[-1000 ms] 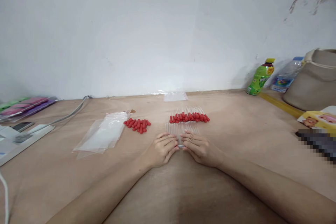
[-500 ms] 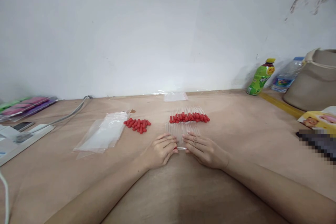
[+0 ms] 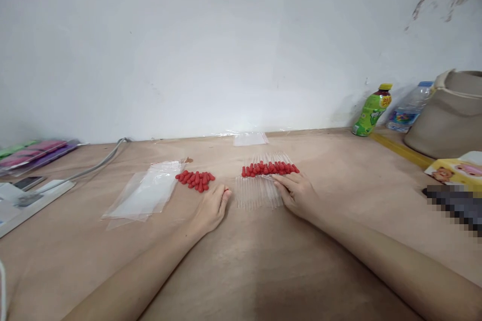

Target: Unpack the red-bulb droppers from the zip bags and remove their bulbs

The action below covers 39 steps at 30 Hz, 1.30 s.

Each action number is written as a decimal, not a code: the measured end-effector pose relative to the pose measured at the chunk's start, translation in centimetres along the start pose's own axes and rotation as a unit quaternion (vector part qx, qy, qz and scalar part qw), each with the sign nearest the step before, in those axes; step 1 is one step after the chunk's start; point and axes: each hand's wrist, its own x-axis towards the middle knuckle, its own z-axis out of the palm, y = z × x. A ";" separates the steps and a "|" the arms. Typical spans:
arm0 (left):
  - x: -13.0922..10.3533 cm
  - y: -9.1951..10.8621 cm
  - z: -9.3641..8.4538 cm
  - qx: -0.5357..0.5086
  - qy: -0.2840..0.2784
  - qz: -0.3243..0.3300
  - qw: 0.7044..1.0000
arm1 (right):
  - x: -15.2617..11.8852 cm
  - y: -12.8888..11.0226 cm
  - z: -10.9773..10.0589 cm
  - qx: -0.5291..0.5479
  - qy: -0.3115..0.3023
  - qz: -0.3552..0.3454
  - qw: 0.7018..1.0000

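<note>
My left hand [image 3: 212, 207] is closed in a pinch over the table, with a bit of a red rubber bulb [image 3: 227, 189] showing at its fingertips. To its right lies a row of thin clear tubes [image 3: 246, 195], side by side. My right hand [image 3: 299, 193] reaches over the right end of that row, fingers closed on a clear tube [image 3: 267, 176] that points left; most of it is hidden. Just behind are several droppers with red bulbs [image 3: 269, 168], their clear stems pointing to the wall. A loose pile of red bulbs [image 3: 196, 179] sits beyond my left hand.
Clear plastic bags [image 3: 146, 193] lie left of the bulb pile, and another small bag [image 3: 250, 139] is by the wall. Far left are a power strip [image 3: 41, 203] and cable. At the right stand a green bottle [image 3: 372, 113], a water bottle [image 3: 408, 110] and a beige bin [image 3: 444, 120].
My hands have come apart from the near end of the tube row. The left moved left with a red bulb; the right moved forward to the far end of the tubes.
</note>
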 end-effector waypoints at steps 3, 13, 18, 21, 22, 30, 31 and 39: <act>0.1 0.0 -0.2 -0.024 -0.034 -0.050 0.998 | 0.4 -0.7 0.5 0.006 -0.020 0.029 0.999; 0.1 -0.5 -0.4 -0.049 -0.009 -0.032 0.998 | 0.7 -1.2 2.0 -0.047 -0.007 0.002 0.999; 0.1 -0.7 0.1 -0.038 0.010 0.005 0.999 | 0.5 -1.1 2.5 -0.034 -0.010 -0.006 0.999; 0.0 -0.7 0.4 -0.035 0.027 0.011 0.999 | 0.4 -1.3 2.6 -0.028 -0.034 0.000 0.999; 0.0 -0.6 0.4 -0.032 0.035 0.012 0.999 | 0.4 -1.4 2.5 -0.026 -0.041 0.002 0.999; -0.1 -0.8 0.6 -0.025 0.071 0.035 0.997 | 0.8 -2.0 1.6 0.010 -0.065 0.010 0.998; -0.1 -0.6 0.5 -0.030 0.069 0.038 0.996 | 0.8 -2.0 1.5 0.017 -0.054 0.010 0.998; 0.2 2.5 1.5 -0.075 0.030 0.091 0.993 | 0.1 -2.4 0.3 0.085 -0.053 -0.069 0.993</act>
